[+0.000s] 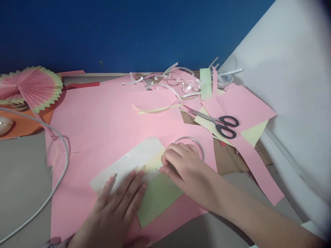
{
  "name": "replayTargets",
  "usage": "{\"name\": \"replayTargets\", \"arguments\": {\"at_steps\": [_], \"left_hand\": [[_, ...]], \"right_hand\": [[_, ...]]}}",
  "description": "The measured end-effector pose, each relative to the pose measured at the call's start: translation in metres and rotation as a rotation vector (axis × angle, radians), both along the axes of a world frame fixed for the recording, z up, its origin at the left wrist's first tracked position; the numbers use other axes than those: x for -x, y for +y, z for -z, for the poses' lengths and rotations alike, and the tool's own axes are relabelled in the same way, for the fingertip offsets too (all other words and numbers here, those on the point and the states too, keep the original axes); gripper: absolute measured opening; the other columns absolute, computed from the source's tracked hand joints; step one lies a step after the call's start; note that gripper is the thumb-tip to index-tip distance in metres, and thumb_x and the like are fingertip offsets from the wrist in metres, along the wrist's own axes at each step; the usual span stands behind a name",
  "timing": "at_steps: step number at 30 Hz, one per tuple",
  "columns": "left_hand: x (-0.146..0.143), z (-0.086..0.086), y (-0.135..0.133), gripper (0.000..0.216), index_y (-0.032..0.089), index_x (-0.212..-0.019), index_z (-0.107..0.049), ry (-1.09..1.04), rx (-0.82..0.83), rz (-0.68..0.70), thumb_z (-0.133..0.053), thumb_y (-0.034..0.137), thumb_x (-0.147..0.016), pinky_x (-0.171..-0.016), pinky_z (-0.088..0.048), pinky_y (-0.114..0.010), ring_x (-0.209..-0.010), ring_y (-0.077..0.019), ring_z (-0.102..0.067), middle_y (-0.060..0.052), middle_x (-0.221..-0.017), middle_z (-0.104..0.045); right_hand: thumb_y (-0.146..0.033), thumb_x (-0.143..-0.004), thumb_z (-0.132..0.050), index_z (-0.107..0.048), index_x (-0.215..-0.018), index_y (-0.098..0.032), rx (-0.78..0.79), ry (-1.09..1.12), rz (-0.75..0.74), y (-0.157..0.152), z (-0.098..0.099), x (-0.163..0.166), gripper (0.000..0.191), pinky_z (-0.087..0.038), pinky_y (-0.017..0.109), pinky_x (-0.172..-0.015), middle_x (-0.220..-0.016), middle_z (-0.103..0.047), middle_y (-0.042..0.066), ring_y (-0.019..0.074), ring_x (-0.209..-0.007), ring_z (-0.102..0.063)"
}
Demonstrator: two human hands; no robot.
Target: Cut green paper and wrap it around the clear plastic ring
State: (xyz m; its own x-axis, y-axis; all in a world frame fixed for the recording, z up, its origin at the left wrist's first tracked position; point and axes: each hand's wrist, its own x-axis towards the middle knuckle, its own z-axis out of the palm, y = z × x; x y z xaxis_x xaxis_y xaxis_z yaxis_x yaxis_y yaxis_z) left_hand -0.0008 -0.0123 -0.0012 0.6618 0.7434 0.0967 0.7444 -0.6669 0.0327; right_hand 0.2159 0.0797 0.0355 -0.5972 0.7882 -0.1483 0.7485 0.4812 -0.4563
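My left hand [117, 203] lies flat, fingers stretched out, pressing on a pale green and yellow sheet of paper [157, 198] that rests on a big pink sheet [103, 117]. My right hand [182, 165] is curled, fingertips pinched at the top edge of the green sheet, beside a white strip of paper [129, 160]. What the pinch holds is hidden. A roll of clear tape [192, 141] sits just behind my right hand.
Black-handled scissors [219, 123] lie on pink and yellow offcuts at the right. Glasses [183, 82] and several curled paper strips sit at the back. A pink folded fan [31, 88] is at far left, a white cable [59, 172] curves past, and white fabric [292, 79] rises at right.
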Motion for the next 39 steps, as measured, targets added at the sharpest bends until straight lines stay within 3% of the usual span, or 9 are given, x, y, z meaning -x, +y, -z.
{"name": "replayTargets", "arguments": {"at_steps": [5,10,16,23,30,39], "left_hand": [[-0.003,0.001,-0.002,0.074,0.014,-0.127,-0.052,-0.053,0.016,-0.078,-0.042,0.069,-0.077,-0.113,-0.007,-0.044,-0.133,-0.0251,-0.03,-0.011,-0.141,-0.042],[0.001,0.0,-0.002,0.073,0.014,-0.129,-0.049,-0.014,0.02,-0.022,-0.043,0.066,-0.078,-0.113,-0.005,-0.044,-0.134,-0.0261,-0.027,-0.011,-0.142,-0.04],[-0.004,0.0,-0.002,0.07,0.013,-0.128,-0.05,-0.052,0.018,-0.065,-0.045,0.063,-0.079,-0.113,-0.002,-0.044,-0.134,-0.024,-0.027,-0.008,-0.142,-0.041],[-0.008,-0.013,0.001,0.07,0.018,-0.126,-0.053,-0.038,-0.009,-0.064,-0.045,0.067,-0.077,-0.113,-0.002,-0.039,-0.129,-0.0209,-0.033,-0.005,-0.136,-0.049],[-0.029,-0.015,0.016,0.083,0.02,-0.135,-0.043,0.013,0.008,-0.016,-0.034,0.076,-0.075,-0.111,-0.001,-0.044,-0.132,-0.0256,-0.028,-0.004,-0.142,-0.042],[-0.028,-0.011,0.017,0.092,0.016,-0.14,-0.033,0.024,0.071,0.007,-0.028,0.079,-0.073,-0.11,-0.003,-0.045,-0.132,-0.0285,-0.03,-0.008,-0.145,-0.036]], "right_hand": [[-0.02,-0.091,-0.044,-0.043,-0.075,-0.02,0.005,-0.007,-0.02,0.0,-0.002,-0.001,0.016,-0.029,0.031,-0.072,-0.084,-0.052,0.0,0.0145,-0.078,-0.043],[-0.021,-0.091,-0.046,-0.044,-0.075,-0.02,-0.001,-0.003,-0.038,0.0,-0.004,-0.002,0.016,-0.029,0.032,-0.073,-0.082,-0.054,-0.001,0.0146,-0.079,-0.044],[-0.019,-0.09,-0.046,-0.045,-0.075,-0.019,-0.064,-0.029,-0.083,-0.001,-0.004,0.0,0.015,-0.028,0.032,-0.071,-0.078,-0.056,-0.001,0.0159,-0.078,-0.046],[-0.019,-0.086,-0.052,-0.045,-0.083,-0.019,-0.036,0.046,-0.045,-0.005,-0.003,-0.003,0.007,-0.03,0.03,-0.074,-0.08,-0.056,-0.001,0.0154,-0.08,-0.046],[-0.016,-0.091,-0.042,-0.048,-0.082,-0.02,-0.029,0.003,-0.104,-0.004,0.004,-0.004,0.011,-0.029,0.032,-0.074,-0.084,-0.056,0.0,0.0162,-0.081,-0.047],[-0.016,-0.085,-0.053,-0.049,-0.073,-0.02,-0.166,-0.004,-0.108,-0.006,0.009,-0.006,0.014,-0.026,0.032,-0.07,-0.074,-0.053,-0.002,0.0166,-0.075,-0.044]]}}
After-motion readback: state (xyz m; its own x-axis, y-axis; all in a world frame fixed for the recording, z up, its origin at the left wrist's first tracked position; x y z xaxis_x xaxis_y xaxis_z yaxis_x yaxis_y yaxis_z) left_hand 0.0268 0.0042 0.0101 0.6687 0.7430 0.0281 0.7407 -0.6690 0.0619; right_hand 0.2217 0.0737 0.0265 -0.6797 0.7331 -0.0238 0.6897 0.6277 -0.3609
